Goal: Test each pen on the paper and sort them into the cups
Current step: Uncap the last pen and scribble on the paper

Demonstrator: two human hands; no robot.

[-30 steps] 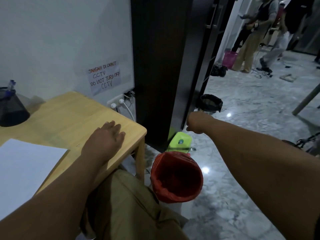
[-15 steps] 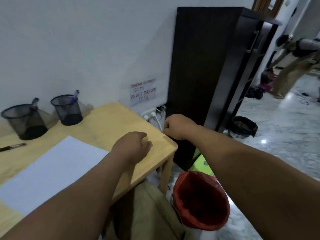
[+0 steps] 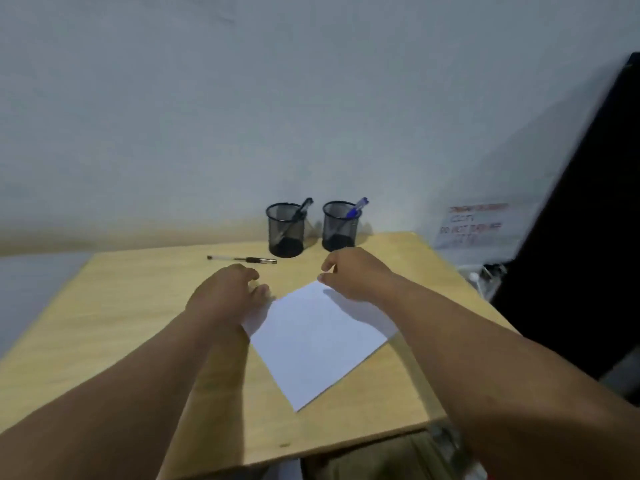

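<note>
I'm steadying the paper [image 3: 318,337] w/ both hands: left hand [image 3: 225,296] loosely curled, right hand [image 3: 349,275] pinching its corner. Next I'm prob. grabbing the loose pen [image 3: 242,259] to test.

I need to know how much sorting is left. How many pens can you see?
3. One pen lies loose on the table, left of the cups. One stands in the left cup, one blue pen in the right cup. More could be hidden inside the cups.
</note>
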